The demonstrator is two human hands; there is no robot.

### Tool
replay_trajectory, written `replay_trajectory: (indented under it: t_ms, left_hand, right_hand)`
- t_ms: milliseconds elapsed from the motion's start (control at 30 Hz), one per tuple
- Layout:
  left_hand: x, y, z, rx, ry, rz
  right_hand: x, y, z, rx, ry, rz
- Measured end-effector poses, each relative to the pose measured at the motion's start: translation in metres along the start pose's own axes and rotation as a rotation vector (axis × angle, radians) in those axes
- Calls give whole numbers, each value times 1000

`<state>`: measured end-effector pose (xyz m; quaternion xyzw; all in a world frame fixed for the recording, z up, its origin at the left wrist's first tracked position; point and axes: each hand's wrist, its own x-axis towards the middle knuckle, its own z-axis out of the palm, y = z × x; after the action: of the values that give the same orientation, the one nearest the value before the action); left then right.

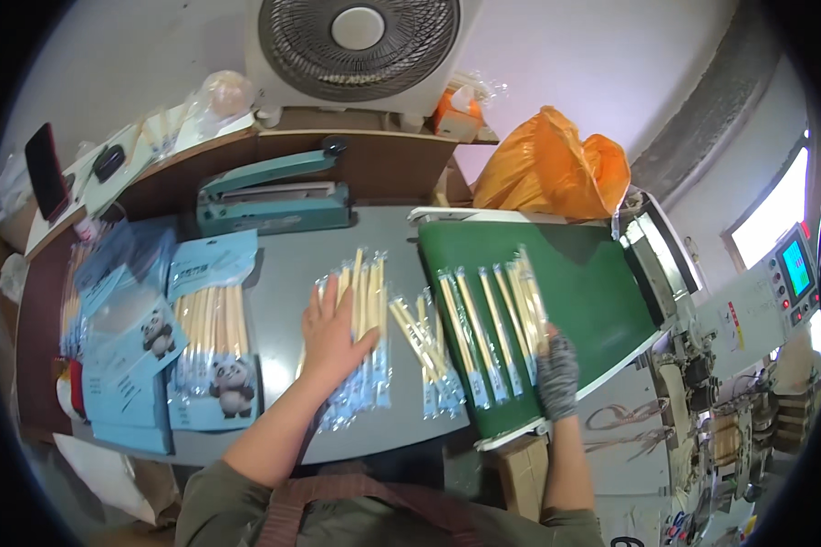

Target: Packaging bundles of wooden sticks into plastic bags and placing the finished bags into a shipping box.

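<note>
Left grip: the bare left hand (pixel 332 339) is palm down, fingers extended and thumb spread wide, laid over wrapped sticks without closing around them.
Stick pile: the clear-wrapped pale sticks (pixel 374 305) lie under the left hand and to its right, their blue wrapper ends mostly toward the person; a little of the pile shows left of the wrist.
Right grip: the right hand (pixel 559 376), in a grey knit glove with bare fingertips, is at the right end of the belt row; its fingers are partly hidden, so I cannot tell how far they are closed or whether they have hold of a packet.
Belt row: wrapped sticks (pixel 468 333) lie side by side on the green belt (pixel 602 305), left of the right hand, bunched closer at the end beside its fingertips.
Between the hands: a few slanted, crossing packets (pixel 417 335) lie on the grey surface (pixel 281 314), near the belt's left edge.
Left of the pile: a blue panda-printed bag (pixel 237 401) shows sticks through its window, beside a stack of blue bags (pixel 128 387).
Far side: a teal sealer (pixel 278 217) stands on the surface; an orange plastic bag (pixel 552 164) sits behind the belt.
</note>
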<state>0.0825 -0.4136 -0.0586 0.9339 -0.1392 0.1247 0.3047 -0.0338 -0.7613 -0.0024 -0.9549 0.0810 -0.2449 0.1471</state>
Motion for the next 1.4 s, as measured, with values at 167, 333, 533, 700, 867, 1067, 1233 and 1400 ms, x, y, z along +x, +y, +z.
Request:
replay_trajectory:
  t_ms: [167, 333, 533, 700, 867, 1067, 1233, 1400]
  left_hand:
    - [4, 3, 14, -159, -40, -143]
    - [-4, 4, 0, -406, 37, -234]
    - [5, -51, -25, -824, -100, -539]
    - [-8, -18, -40, -1198, -269, -665]
    - [-20, -18, -17, -845, -14, -411]
    - [-7, 26, -118, -1176, 80, 168]
    - [-7, 7, -112, -1050, -111, 221]
    - [-21, -2, -111, -879, -391, 74]
  right_hand:
    - [-39, -160, 37, -101, -56, -230]
    - [-22, -158, 117, 100, -144, 99]
    - [4, -144, 144, 68, -177, 361]
    - [-14, -237, 152, 501, -219, 148]
    - [18, -197, 219, 1366, -580, 654]
    - [38, -266, 43, 1530, -537, 44]
    - [40, -257, 44, 1594, -509, -126]
    - [19, -272, 46, 1408, -388, -130]
